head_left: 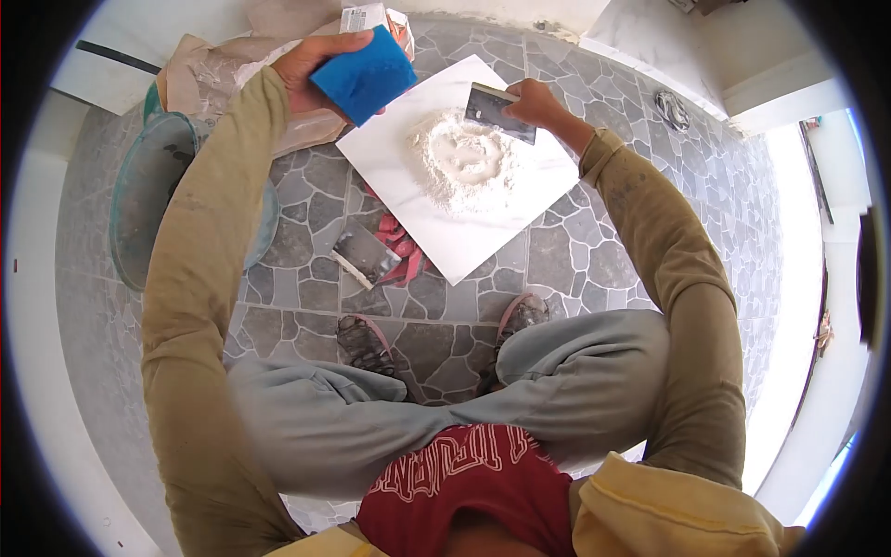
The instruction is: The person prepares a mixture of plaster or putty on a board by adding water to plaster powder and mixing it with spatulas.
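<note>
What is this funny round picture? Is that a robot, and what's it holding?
No robot here! It's a person with two bare hands. The camera is worn on the person's head, looking forward and down, so you see their own arms, knees and shoes.

The left hand holds a blue slab. The right hand holds a flat tool beside a heap of white powder. The powder lies on a white board on the stone-patterned floor. Another flat piece lies near the board, and a bucket stands off to the left.
</note>
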Tool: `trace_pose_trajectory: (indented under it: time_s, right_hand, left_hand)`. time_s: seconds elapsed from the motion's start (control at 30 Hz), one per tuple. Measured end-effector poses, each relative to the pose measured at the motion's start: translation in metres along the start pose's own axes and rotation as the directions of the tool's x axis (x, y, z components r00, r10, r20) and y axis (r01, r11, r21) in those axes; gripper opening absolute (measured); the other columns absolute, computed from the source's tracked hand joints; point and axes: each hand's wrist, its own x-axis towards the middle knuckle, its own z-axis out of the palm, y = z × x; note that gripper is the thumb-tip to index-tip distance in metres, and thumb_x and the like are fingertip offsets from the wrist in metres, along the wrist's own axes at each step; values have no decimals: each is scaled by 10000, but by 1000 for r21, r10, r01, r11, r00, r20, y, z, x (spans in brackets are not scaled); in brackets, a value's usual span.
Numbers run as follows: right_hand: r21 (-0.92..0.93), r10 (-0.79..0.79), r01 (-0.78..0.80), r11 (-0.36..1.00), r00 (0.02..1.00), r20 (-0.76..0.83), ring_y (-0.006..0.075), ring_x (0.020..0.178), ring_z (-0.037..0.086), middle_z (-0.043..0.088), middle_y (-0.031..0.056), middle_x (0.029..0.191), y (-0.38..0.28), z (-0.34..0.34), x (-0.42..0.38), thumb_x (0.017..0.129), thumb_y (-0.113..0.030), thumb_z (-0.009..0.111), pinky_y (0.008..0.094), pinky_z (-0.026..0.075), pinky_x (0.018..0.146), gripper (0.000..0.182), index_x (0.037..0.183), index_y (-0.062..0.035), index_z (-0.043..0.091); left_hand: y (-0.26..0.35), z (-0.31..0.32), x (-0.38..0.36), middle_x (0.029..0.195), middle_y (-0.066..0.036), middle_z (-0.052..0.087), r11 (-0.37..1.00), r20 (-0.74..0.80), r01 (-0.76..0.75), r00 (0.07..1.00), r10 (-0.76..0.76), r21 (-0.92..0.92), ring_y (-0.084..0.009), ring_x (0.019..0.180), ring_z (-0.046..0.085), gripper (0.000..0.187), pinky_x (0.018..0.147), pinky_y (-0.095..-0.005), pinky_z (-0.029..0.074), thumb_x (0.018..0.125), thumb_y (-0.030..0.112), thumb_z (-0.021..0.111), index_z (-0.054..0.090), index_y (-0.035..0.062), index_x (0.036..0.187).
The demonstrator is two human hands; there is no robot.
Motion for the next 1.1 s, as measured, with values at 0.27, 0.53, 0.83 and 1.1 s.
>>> trace_pose_trajectory:
  time_s: [0.27,0.53,0.83,1.1]
  right_hand:
    - [-227,6,-1,974,1000,21,377,921,663,697,212,935,-3,-12,-29,707,-119,600,428,523,816,329,1006,-91,735]
    - [-202,15,-24,979,999,-44,354,832,681,695,215,858,8,-18,-38,717,-148,653,420,526,758,295,988,-59,730]
    - [-270,59,-48,962,998,34,362,952,665,698,198,995,-6,-32,-30,728,-119,614,431,532,806,339,1044,-109,734]
    - [-408,34,22,913,991,131,358,972,667,691,203,1033,-24,-17,-28,734,-109,637,428,542,793,391,1119,-92,704]
  left_hand:
    - [-76,47,139,1171,-181,598,750,-140,385,918,-371,537,-283,998,636,916,712,-410,573,617,575,817,518,57,1309]
    - [-86,65,174,1014,-107,673,575,-163,272,958,-235,771,-215,801,678,636,604,-356,577,682,412,811,622,88,1196]
    - [-83,55,175,1021,-101,694,605,-130,183,983,-131,775,-205,823,693,528,628,-356,581,703,319,817,663,69,1143]
    - [-70,47,151,1054,-134,672,697,-150,219,976,-160,683,-229,870,688,662,682,-374,599,697,425,811,612,70,1219]
